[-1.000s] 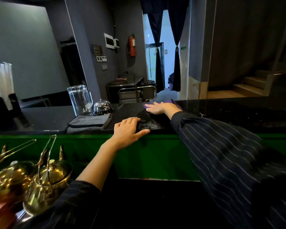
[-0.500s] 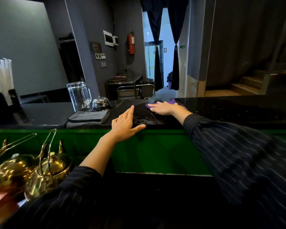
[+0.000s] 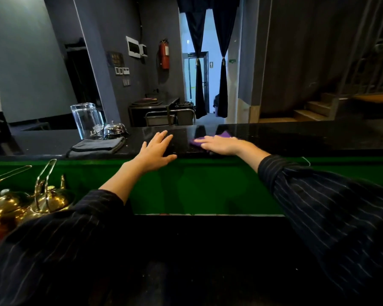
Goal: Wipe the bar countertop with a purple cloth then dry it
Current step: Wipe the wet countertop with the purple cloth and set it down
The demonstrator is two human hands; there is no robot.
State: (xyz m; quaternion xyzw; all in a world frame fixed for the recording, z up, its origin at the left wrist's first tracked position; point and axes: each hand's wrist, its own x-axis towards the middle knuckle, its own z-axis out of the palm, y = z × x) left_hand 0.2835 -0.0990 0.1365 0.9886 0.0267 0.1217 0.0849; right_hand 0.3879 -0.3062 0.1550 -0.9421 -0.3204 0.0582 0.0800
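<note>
The black glossy bar countertop (image 3: 296,138) runs across the view above a green front panel. My right hand (image 3: 219,145) lies flat, palm down, pressing the purple cloth (image 3: 224,135) onto the counter near its front edge; only the cloth's corners show past the fingers. My left hand (image 3: 155,151) hovers at the counter's front edge just left of it, fingers spread, holding nothing. A folded grey cloth (image 3: 97,146) lies on the counter further left.
A tall clear glass (image 3: 87,120) and a silver call bell (image 3: 115,128) stand behind the grey cloth. Brass teapots (image 3: 42,199) sit low at the left, below the counter. Stairs rise at the far right.
My right hand slid the purple cloth to the right and back toward the front edge. My left hand lifted off the counter and now hovers with fingers spread.
</note>
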